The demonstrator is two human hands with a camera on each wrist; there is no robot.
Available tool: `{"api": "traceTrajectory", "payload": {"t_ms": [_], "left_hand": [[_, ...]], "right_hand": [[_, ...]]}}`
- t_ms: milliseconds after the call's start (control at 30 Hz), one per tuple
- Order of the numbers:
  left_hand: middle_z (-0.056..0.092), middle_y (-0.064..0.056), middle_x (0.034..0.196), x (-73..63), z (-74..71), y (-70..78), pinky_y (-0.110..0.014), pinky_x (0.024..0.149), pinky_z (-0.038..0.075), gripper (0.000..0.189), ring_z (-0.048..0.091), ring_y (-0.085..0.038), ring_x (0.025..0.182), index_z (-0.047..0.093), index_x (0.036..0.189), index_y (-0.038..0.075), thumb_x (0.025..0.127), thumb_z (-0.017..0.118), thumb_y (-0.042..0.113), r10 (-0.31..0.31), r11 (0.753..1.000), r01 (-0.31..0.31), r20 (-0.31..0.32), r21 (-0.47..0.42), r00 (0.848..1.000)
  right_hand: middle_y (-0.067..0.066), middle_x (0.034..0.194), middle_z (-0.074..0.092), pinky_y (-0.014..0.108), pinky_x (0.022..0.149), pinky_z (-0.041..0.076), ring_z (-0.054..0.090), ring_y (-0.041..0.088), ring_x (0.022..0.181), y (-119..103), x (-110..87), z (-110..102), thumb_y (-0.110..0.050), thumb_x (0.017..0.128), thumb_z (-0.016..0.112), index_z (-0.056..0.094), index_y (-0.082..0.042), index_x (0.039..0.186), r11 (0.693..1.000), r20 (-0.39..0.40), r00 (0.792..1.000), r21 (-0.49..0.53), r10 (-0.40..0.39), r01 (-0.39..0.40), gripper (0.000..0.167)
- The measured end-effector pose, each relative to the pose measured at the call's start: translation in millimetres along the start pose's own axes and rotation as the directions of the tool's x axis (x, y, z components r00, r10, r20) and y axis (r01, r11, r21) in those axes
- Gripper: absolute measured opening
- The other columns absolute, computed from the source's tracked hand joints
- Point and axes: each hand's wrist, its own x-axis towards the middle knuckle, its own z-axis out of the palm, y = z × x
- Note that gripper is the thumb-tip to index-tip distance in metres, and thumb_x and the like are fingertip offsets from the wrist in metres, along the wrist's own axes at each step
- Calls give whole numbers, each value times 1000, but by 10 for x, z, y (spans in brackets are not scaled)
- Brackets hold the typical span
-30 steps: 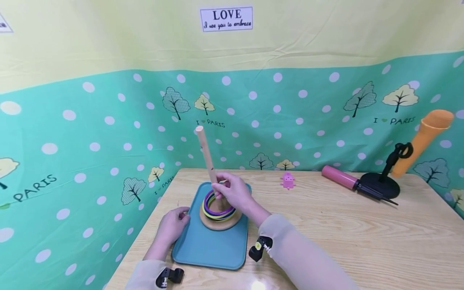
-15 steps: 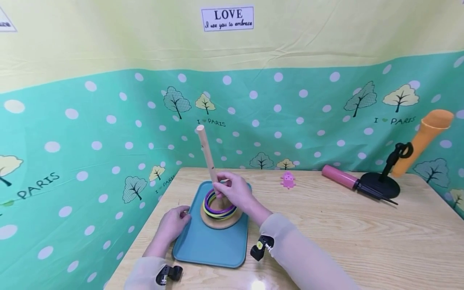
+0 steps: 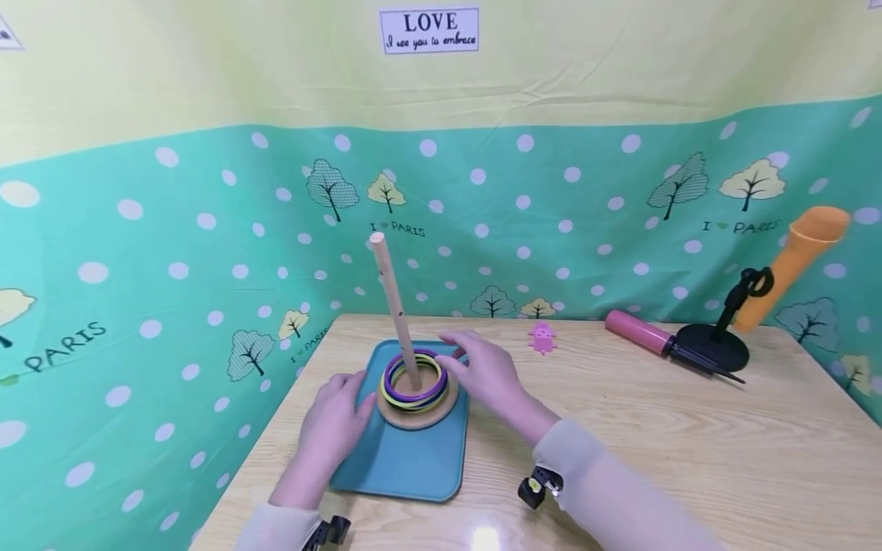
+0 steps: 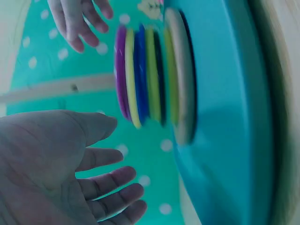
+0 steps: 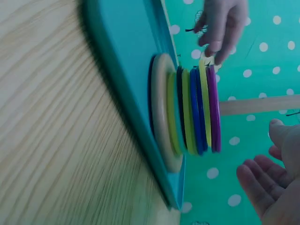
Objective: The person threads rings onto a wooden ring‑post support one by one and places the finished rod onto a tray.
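A wooden peg [image 3: 393, 298] rises from a round wooden base [image 3: 415, 421], leaning slightly left in the head view. Several coloured rings [image 5: 201, 112], purple on top with yellow, blue and green below, are stacked loosely around its foot. The base sits on a blue-green tray [image 3: 406, 463]. Left of the stack, my left hand [image 3: 335, 421] hovers over the tray's edge with fingers spread, and the left wrist view shows it apart from the rings. On the other side my right hand [image 3: 489, 375] is beside the rings, its fingers relaxed and holding nothing.
A small pink toy [image 3: 543, 337] lies on the wooden table [image 3: 586, 459] behind the tray. Farther right are a pink hand pump [image 3: 641, 333] and an orange microphone [image 3: 792, 268] on a black stand [image 3: 713, 348]. A polka-dot cloth hangs behind.
My right hand has let go of the peg and moved right and down beside the rings. My left hand has shifted from the tray's edge towards the stack, its fingers opening out.
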Motion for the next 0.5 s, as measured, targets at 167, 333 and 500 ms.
{"api": "traceTrajectory", "payload": {"t_ms": [167, 333, 500], "left_hand": [[70, -27, 131, -23, 30, 243, -62, 98, 61, 51, 68, -46, 120, 68, 144, -5, 104, 80, 25, 110, 994, -108, -104, 25, 988], [71, -25, 127, -77, 74, 438, -61, 100, 60, 50, 69, -45, 116, 72, 139, -5, 99, 86, 23, 215, 976, -209, -172, 53, 961], [72, -23, 125, -109, 146, 609, -60, 107, 56, 51, 68, -45, 117, 74, 134, -4, 93, 93, 20, 354, 935, -336, -249, 111, 902]], "right_hand": [[6, 143, 70, 48, 92, 64, 74, 27, 115, 99, -170, -168, -38, 107, 75, 70, -16, 148, 995, -29, 999, -92, -27, 24, 47], [12, 146, 68, 59, 105, 59, 66, 35, 134, 188, -343, -297, -37, 107, 76, 71, -11, 146, 985, -62, 996, -167, -62, 51, 47], [13, 149, 67, 63, 104, 59, 62, 37, 139, 287, -516, -407, -36, 107, 76, 69, -9, 148, 964, -69, 994, -256, -90, 69, 50]]}}
